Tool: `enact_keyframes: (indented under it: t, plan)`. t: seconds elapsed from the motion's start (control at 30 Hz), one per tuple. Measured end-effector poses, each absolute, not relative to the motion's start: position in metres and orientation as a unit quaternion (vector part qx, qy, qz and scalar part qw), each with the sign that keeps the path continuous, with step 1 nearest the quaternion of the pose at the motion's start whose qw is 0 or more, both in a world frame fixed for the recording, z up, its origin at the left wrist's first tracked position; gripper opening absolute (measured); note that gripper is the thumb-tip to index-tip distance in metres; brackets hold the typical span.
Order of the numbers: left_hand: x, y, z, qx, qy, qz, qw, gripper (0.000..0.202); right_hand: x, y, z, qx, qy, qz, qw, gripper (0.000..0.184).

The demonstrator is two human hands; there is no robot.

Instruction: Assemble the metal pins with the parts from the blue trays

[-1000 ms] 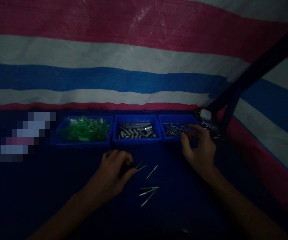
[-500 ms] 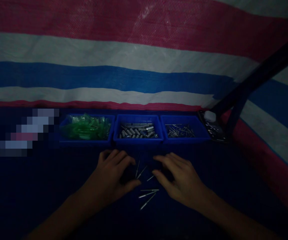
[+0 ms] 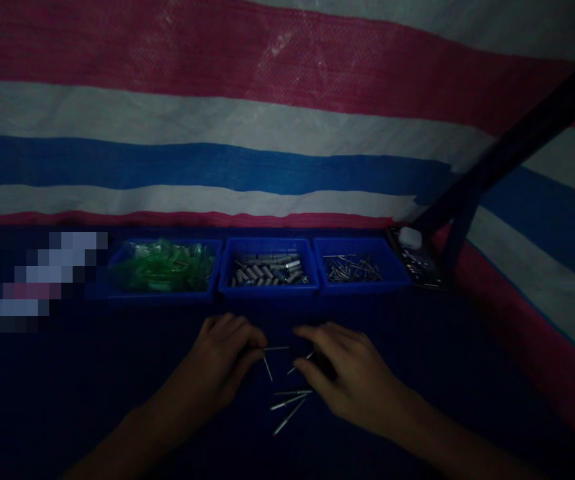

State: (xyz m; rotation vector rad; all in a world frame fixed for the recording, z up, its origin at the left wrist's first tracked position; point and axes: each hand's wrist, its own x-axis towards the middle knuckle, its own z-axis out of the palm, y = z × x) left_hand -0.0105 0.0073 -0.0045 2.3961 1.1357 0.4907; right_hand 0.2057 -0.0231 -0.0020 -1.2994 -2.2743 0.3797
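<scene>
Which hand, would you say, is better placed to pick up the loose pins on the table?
Probably the right hand: its thumb lies beside those pins; the left hand seems to pinch a pin.

Loose pins (image 3: 287,400) lie scattered near the front of the worktop (image 3: 67,400), so take them as the centre of the dial. The left hand (image 3: 222,363) is at nine o'clock and the right hand (image 3: 350,373) at three, both just beside them. Further back, three trays sit side by side in a row. The left tray (image 3: 162,297) at eleven has plastic pieces (image 3: 164,267) in it, the middle tray (image 3: 267,288) at twelve holds metal sleeves (image 3: 267,270), and the right tray (image 3: 362,287) at one holds spare pins (image 3: 352,268). Out at two o'clock, just beside the right tray, lies a plate (image 3: 420,263) — a strut (image 3: 507,150) climbs from behind it toward the upper right. Behind everything — the tarp (image 3: 267,120).
</scene>
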Motion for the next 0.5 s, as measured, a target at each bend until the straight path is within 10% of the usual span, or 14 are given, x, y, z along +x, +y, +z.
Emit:
enact_keyframes:
  t: [0.5]
  plan:
    - [-0.003,-0.008,0.001,0.873,0.334,0.266,0.237,0.018,0.201,-0.033,0.000,-0.403,-0.854,0.088,0.316,0.011]
